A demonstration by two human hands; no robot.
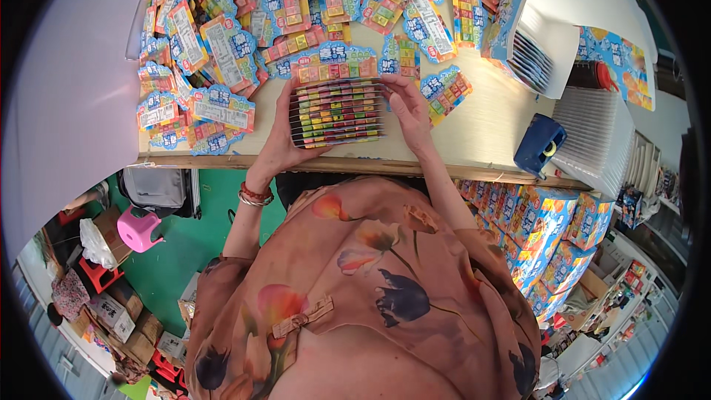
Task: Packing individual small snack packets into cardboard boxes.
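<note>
At the near edge of the wooden surface [481,141], you hold a stack of blister cards [337,112] upright on its edge, the coloured rows of small blocks showing between the clear layers. Your left hand [280,141] is curled around the left side of the stack, fingers pressed against it, a beaded bracelet [255,195] on that wrist. Your right hand [409,107] closes on the right side, fingertips at the top right corner, so the stack is clamped between both hands just above the surface.

Just beyond the stack lies a single blue-edged card of the same kind [333,63], touching its far side. Farther off, a wide heap of loose cards [296,0] covers the far and left part of the surface, many overlapping. To the far right, a white open carton [563,22] stands with cards filed on edge inside it. Near the right, a dark blue tape dispenser [539,144] sits at the surface edge beside a stack of clear plastic trays [592,141].

Below the surface on the right, printed blue boxes [548,230] are piled close together. On the green floor [185,252] to the left stand a pink stool [138,228] and a grey bag [155,187], well apart from your hands.
</note>
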